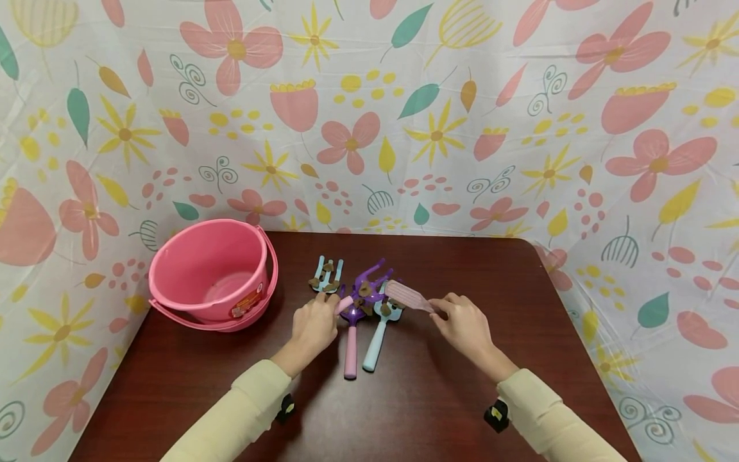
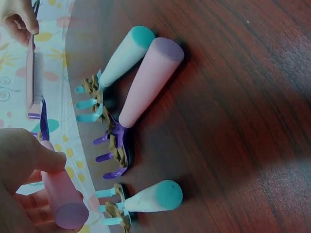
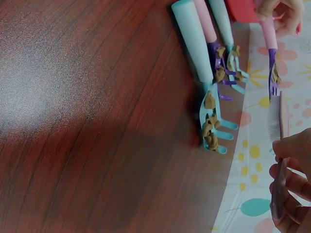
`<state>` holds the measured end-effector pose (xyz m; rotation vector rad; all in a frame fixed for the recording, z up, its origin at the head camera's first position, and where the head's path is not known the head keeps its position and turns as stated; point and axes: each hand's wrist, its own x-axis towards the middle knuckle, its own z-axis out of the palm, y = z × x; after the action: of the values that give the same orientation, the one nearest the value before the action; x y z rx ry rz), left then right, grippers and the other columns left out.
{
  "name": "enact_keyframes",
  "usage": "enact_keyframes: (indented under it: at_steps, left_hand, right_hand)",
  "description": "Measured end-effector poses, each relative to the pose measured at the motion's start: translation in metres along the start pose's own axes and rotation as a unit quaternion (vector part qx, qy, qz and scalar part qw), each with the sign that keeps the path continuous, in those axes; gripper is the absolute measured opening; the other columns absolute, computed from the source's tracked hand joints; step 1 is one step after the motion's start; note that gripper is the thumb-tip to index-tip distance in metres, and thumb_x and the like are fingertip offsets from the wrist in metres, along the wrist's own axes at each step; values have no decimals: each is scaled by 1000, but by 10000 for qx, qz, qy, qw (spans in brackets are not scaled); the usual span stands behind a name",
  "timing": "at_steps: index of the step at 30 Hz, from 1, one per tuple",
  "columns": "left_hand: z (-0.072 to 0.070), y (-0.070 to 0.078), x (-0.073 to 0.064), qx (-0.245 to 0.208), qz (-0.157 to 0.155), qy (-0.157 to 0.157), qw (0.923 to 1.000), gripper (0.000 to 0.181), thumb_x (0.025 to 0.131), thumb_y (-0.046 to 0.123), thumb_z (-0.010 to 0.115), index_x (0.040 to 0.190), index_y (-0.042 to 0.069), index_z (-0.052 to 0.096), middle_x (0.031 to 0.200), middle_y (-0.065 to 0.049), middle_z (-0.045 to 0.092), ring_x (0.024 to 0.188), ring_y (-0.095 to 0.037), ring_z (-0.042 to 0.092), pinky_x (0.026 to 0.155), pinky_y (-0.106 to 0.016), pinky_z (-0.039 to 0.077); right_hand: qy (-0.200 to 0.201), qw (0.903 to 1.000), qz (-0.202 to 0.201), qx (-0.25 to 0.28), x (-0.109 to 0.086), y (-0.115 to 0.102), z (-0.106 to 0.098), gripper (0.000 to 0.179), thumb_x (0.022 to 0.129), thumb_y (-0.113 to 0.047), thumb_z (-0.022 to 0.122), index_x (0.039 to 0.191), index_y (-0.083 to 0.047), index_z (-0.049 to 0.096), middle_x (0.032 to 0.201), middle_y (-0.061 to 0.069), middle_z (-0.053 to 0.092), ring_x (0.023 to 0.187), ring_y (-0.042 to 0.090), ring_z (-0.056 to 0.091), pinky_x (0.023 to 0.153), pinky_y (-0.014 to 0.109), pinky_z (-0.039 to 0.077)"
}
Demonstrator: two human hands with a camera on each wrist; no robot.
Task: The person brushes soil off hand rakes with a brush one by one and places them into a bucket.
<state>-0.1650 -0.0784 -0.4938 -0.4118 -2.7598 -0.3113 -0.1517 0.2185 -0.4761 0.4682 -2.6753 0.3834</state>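
Note:
My left hand (image 1: 314, 323) grips the pink handle of a small toy garden fork (image 2: 59, 196) with purple tines, raised over the table. Brown clumps cling to its head. In my right hand (image 1: 464, 323) is a pale pink brush (image 1: 406, 295), pinched by its handle. Its bristles (image 3: 274, 119) are right at the purple tine tips in the right wrist view. Below lie a second purple fork (image 1: 350, 353) with a pink handle and a light blue fork (image 1: 375, 346). Another light blue fork (image 1: 326, 276) lies beyond my left hand, which hides its handle. Brown clumps stick to all three.
A pink bucket (image 1: 254, 292) stands at the back left of the dark wooden table (image 1: 369, 423), its handle lowered to the front. A flower-printed cloth (image 1: 439, 83) hangs behind the table and along both sides.

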Motion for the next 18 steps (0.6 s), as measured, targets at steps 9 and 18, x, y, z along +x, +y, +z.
enact_keyframes:
  at_steps: [9, 18]
  left_hand:
    - [2, -4, 1, -65, -68, -103, 9999, 24, 72, 16, 72, 92, 13, 61, 77, -7, 57, 60, -26, 60, 41, -40, 42]
    - [4, 3, 3, -95, -75, -190, 9997, 27, 72, 16, 72, 96, 14, 62, 82, -7, 59, 61, -25, 61, 42, -39, 43]
  right_hand:
    - [251, 9995, -164, 135, 8, -5, 5, 25, 73, -18, 76, 98, -15, 72, 79, -2, 62, 62, 12, 49, 49, 27, 39]
    - [153, 9992, -106, 343, 20, -22, 11, 26, 74, -19, 76, 100, -14, 72, 82, -1, 63, 62, 11, 48, 49, 24, 38]
